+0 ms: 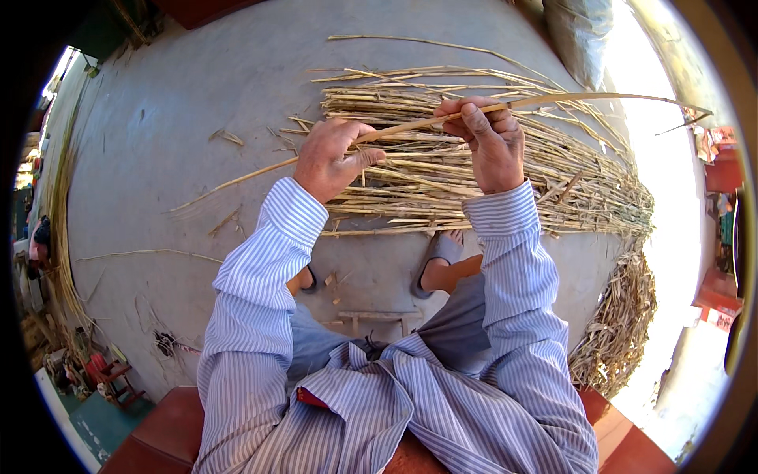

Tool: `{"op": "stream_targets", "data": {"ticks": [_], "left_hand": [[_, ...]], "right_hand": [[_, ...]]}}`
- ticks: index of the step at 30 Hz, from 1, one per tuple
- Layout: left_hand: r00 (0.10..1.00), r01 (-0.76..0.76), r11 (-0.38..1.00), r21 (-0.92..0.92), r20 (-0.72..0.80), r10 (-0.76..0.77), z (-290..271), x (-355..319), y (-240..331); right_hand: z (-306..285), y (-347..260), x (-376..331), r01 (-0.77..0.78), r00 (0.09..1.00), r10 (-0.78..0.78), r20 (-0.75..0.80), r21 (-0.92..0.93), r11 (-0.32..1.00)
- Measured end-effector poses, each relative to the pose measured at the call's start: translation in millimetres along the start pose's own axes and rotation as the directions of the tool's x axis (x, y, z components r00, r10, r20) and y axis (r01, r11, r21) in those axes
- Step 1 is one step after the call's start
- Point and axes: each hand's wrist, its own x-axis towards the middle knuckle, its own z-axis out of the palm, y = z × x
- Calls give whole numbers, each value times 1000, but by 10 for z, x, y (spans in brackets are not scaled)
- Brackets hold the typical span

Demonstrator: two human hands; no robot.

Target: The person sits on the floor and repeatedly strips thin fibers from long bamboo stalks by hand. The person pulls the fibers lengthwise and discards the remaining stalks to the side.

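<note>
Stalk (410, 127) above pile (426, 178) beside leaves (620, 332)

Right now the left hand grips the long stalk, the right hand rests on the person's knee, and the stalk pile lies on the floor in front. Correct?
One error: the right hand. The head view shows it raised, pinching the same long stalk that the left hand grips. The stalk pile does lie on the floor in front.
</note>
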Motion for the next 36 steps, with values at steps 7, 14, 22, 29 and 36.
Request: {"op": "stream_targets", "data": {"ticks": [7, 14, 22, 29, 36], "left_hand": [[891, 429, 724, -540, 121, -438, 69, -32, -82], [865, 381, 697, -608, -33, -501, -239, 8, -420], [993, 114, 993, -9, 46, -113, -60, -35, -201], [949, 301, 868, -396, 214, -232, 51, -23, -305], [780, 527, 412, -743, 230, -582, -66, 10, -280]], "right_hand": [[45, 1, -3, -9, 1000, 8, -8, -74, 997], [-65, -25, 0, -135, 973, 101, -207, -157, 978], [-9, 14, 2, -136, 967, 123, -221, -44, 990], [-12, 25, 13, -53, 996, 49, -74, -48, 997], [-78, -32, -16, 0, 998, -11, -55, -187, 982]]}}
